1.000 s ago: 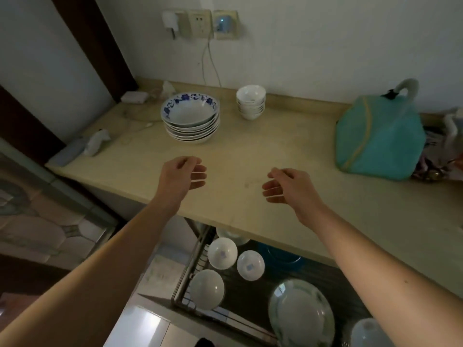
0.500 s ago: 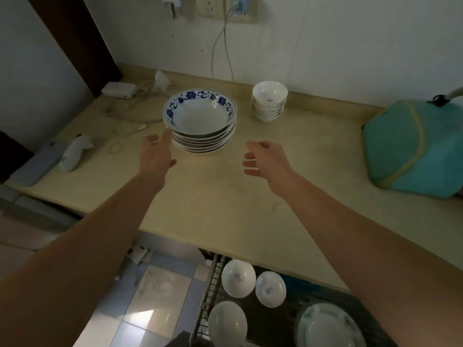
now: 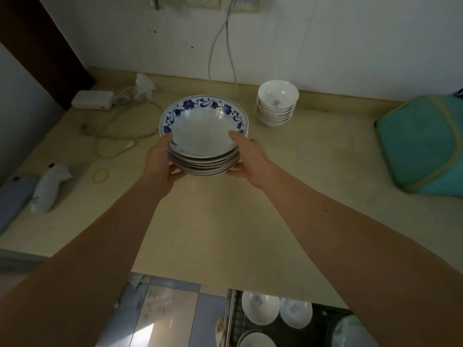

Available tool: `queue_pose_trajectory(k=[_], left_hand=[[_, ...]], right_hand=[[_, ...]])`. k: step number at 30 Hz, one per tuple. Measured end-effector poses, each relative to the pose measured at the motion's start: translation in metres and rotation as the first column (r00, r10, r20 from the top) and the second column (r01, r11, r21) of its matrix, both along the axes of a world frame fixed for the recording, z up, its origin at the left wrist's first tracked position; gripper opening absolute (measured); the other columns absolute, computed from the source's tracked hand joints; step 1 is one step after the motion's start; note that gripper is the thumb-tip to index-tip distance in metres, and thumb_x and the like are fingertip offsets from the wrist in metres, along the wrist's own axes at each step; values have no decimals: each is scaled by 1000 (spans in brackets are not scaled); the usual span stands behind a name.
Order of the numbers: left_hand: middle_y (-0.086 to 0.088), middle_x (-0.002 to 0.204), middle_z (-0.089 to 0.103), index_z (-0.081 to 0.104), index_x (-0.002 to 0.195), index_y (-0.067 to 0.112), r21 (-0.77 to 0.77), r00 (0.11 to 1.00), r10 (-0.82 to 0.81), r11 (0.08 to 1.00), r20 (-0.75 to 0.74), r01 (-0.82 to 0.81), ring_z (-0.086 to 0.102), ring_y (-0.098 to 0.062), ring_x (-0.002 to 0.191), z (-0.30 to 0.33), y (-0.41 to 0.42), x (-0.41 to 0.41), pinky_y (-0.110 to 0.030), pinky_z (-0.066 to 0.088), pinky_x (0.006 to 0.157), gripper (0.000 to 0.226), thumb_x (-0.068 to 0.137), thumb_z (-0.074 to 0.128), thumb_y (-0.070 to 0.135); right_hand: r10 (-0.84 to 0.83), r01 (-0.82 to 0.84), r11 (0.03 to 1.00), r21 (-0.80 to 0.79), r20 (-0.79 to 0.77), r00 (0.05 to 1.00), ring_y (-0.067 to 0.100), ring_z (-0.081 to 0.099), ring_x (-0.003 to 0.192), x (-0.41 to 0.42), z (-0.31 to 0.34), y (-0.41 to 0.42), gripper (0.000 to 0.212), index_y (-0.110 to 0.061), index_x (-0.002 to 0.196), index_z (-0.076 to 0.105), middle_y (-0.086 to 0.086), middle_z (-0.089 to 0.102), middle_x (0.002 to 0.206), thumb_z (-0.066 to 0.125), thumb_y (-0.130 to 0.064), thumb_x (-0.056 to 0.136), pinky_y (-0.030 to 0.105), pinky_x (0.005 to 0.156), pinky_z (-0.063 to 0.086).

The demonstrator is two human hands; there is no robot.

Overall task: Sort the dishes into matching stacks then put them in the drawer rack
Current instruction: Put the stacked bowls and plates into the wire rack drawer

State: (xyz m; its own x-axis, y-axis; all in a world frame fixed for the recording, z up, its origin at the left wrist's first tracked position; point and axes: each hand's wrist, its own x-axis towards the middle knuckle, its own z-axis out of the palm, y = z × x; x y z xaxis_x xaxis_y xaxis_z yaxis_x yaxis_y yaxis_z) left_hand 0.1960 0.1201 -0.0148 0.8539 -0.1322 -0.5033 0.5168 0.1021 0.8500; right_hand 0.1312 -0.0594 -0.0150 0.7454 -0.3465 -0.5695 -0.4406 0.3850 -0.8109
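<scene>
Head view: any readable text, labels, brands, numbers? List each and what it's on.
None readable.
Small bowl stack: a blue mark inside the top bowl, too blurred to tell whether it is text.
Bowls in the drawer rack: blue marks, too blurred to read.
White adapter: no print can be made out.
Blue-rimmed bowl stack: floral pattern only, no lettering.

Both forearms are bare right up to the bottom edge of view, no sleeves showing. The left hand (image 3: 160,162) and right hand (image 3: 248,157) seem free of rings, watch or gloves, though the light is dim.
</scene>
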Motion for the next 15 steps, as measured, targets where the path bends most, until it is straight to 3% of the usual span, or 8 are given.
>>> queue_pose_trajectory(k=[4, 8, 12, 15], left_hand=[[-6, 123, 66, 63, 120, 22, -3, 1000, -13, 1000, -25, 13, 65, -27, 108, -3, 5, 4, -49, 54, 97, 27, 96, 57, 34], [-7, 111, 67, 64, 105, 19, 7, 998, -66, 998, -11, 66, 67, -26, 94, -4, 13, 8, -47, 59, 87, 15, 93, 59, 25], [-10, 96, 69, 66, 95, 13, -7, 997, -71, 997, 6, 71, 69, -24, 80, -7, 17, 5, -43, 63, 70, 9, 90, 63, 19], [-13, 94, 70, 67, 97, 9, -6, 996, -80, 997, 26, 80, 71, -24, 73, -9, 18, -3, -41, 62, 66, 14, 87, 64, 17]], right_hand=[[-9, 9, 999, 51, 12, 1000, 39, 66, 110, 3, -4, 0, 48, -11, 130, 53, 12, 62, 119, 70, -33, 91, 59, 89, 58], [-40, 39, 996, 86, 13, 999, 43, 67, 110, 1, -1, 1, 25, -7, 110, 61, 16, 62, 108, 67, -19, 90, 58, 78, 62], [-53, 53, 997, 58, 4, 999, 43, 69, 105, -5, 2, -2, 13, -2, 98, 61, 22, 59, 106, 65, -9, 87, 59, 77, 61], [-57, 57, 998, 19, -4, 998, 39, 67, 91, -12, 3, -3, 9, -1, 95, 59, 23, 61, 100, 63, -4, 87, 60, 77, 61]])
